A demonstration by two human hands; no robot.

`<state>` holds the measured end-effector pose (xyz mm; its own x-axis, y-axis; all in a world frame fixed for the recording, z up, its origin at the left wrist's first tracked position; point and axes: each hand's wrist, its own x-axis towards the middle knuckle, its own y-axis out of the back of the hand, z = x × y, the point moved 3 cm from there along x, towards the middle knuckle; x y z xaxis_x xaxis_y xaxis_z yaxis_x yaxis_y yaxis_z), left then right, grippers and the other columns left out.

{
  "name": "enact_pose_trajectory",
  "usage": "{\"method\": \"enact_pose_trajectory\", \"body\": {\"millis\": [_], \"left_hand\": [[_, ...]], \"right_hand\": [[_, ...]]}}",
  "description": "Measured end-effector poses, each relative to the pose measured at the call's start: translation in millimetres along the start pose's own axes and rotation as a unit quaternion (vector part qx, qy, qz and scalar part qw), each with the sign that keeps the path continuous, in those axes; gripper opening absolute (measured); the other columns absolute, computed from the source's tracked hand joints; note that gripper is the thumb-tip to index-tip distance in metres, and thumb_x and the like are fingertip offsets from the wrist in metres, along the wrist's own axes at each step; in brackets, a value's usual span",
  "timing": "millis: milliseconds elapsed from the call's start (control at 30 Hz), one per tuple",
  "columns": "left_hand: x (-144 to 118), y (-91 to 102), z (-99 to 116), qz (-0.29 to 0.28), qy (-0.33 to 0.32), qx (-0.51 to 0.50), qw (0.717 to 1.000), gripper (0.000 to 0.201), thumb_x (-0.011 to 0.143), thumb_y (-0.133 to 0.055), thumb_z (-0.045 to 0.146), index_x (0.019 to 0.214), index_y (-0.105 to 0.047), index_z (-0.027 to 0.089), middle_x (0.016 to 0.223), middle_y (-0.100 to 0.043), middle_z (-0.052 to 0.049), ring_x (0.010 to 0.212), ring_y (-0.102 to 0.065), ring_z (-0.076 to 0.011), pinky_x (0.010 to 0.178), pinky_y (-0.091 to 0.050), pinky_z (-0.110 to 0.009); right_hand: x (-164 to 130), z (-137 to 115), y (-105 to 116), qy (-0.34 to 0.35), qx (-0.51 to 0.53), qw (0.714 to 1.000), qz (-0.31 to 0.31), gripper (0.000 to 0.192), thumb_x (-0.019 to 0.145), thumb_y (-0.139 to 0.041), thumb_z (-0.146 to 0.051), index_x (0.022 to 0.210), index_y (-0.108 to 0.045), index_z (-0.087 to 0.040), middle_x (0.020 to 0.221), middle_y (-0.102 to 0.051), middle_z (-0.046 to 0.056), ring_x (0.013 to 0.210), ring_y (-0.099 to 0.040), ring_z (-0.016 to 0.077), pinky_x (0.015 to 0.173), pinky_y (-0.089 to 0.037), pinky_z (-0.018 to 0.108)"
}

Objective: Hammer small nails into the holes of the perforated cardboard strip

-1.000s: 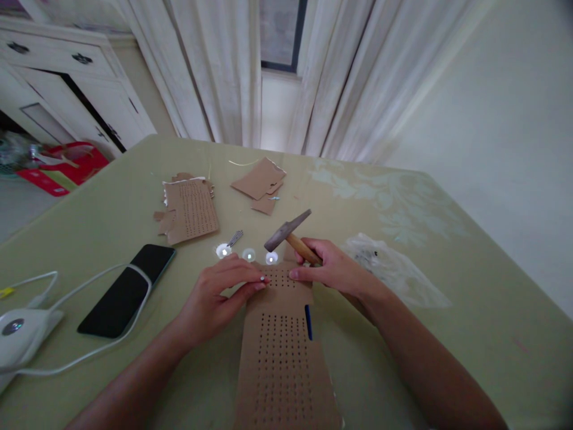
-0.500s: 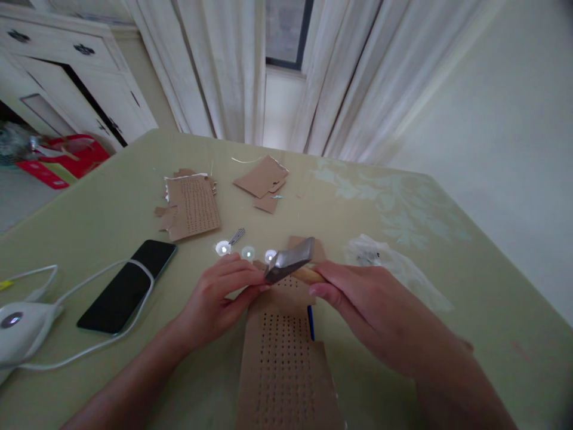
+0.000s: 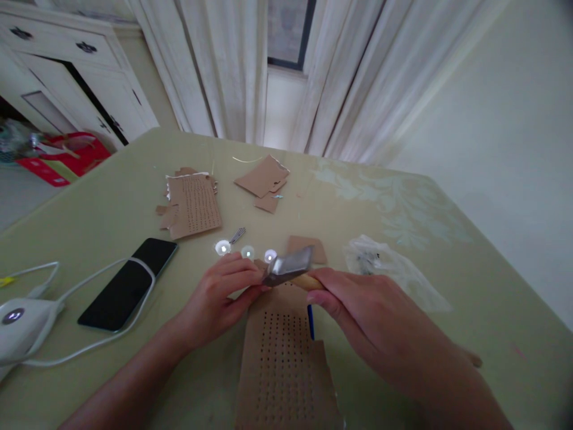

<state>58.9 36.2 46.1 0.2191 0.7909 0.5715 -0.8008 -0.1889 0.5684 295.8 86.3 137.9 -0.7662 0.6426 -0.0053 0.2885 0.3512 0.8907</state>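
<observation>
Brown cardboard (image 3: 282, 358) full of holes lies on the desk (image 3: 447, 251), its top pinched by the left hand (image 3: 219, 295), while the right hand (image 3: 371, 316) grips the hammer (image 3: 289, 267) just above those fingers.

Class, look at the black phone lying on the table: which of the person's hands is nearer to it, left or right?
Left. The left hand rests on the perforated cardboard, just right of the phone. The right hand, gripping the hammer, is farther right, beyond the cardboard.
</observation>
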Motion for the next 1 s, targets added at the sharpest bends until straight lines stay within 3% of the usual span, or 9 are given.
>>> {"method": "enact_pose_trajectory", "body": {"millis": [100,233,400,600,833,1000], "left_hand": [[0.8,0.0,0.9,-0.003,-0.004,-0.003,1.0,0.016,0.103,-0.068,0.01,0.101,-0.079,0.022,0.096,-0.08,-0.005,0.087,-0.07,-0.0203,0.078,-0.055,-0.033],[1.0,-0.4,1.2,-0.002,0.013,-0.023,1.0,0.015,0.103,-0.07,0.012,0.102,-0.081,0.022,0.101,-0.077,-0.007,0.09,-0.07,-0.0196,0.078,-0.057,-0.031],[-0.2,-0.8,-2.8,-0.027,0.06,-0.05,0.997,0.015,0.101,-0.07,0.012,0.098,-0.08,0.021,0.105,-0.07,-0.006,0.095,-0.069,-0.0172,0.081,-0.058,-0.027],[-1.6,1.6,-4.6,-0.047,0.076,-0.038,0.995,0.01,0.101,-0.076,0.019,0.106,-0.082,0.025,0.113,-0.072,-0.004,0.1,-0.071,-0.0172,0.087,-0.058,-0.028],[0.4,4.8,-3.9,-0.066,0.103,-0.055,0.991,0.021,0.095,-0.084,0.025,0.115,-0.079,0.028,0.118,-0.072,-0.003,0.106,-0.071,-0.019,0.094,-0.058,-0.03],[0.1,4.2,-5.3,-0.07,0.116,-0.045,0.99,0.026,0.094,-0.086,0.028,0.118,-0.078,0.029,0.123,-0.069,-0.003,0.111,-0.069,-0.02,0.097,-0.058,-0.031]], "right_hand": [[-0.4,1.8,-2.1,-0.008,-0.02,1.0,-0.022,0.027,0.118,-0.047,-0.036,0.114,-0.072,-0.023,0.094,-0.083,0.008,0.078,-0.077,0.027,0.067,-0.043,0.037],[-0.4,1.6,-0.4,0.001,0.002,1.0,0.004,0.031,0.12,-0.043,-0.037,0.119,-0.07,-0.023,0.102,-0.084,0.007,0.084,-0.078,0.0256,0.07,-0.043,0.035],[3.0,4.4,-4.4,-0.009,-0.034,0.999,-0.041,0.032,0.119,-0.046,-0.04,0.109,-0.071,-0.023,0.089,-0.082,0.005,0.073,-0.075,0.0243,0.066,-0.038,0.034],[4.2,4.4,3.7,0.002,0.022,1.0,0.017,0.033,0.12,-0.044,-0.038,0.111,-0.072,-0.023,0.094,-0.082,0.004,0.079,-0.074,0.0218,0.069,-0.042,0.033],[10.7,8.3,-9.5,0.009,-0.019,0.998,-0.058,0.032,0.119,-0.047,-0.034,0.101,-0.071,-0.021,0.089,-0.078,0.004,0.073,-0.069,0.0207,0.068,-0.037,0.034],[12.3,10.0,-8.3,-0.003,0.012,1.0,-0.024,0.029,0.119,-0.047,-0.033,0.108,-0.072,-0.022,0.092,-0.079,0.004,0.077,-0.069,0.0197,0.069,-0.038,0.033]]}}
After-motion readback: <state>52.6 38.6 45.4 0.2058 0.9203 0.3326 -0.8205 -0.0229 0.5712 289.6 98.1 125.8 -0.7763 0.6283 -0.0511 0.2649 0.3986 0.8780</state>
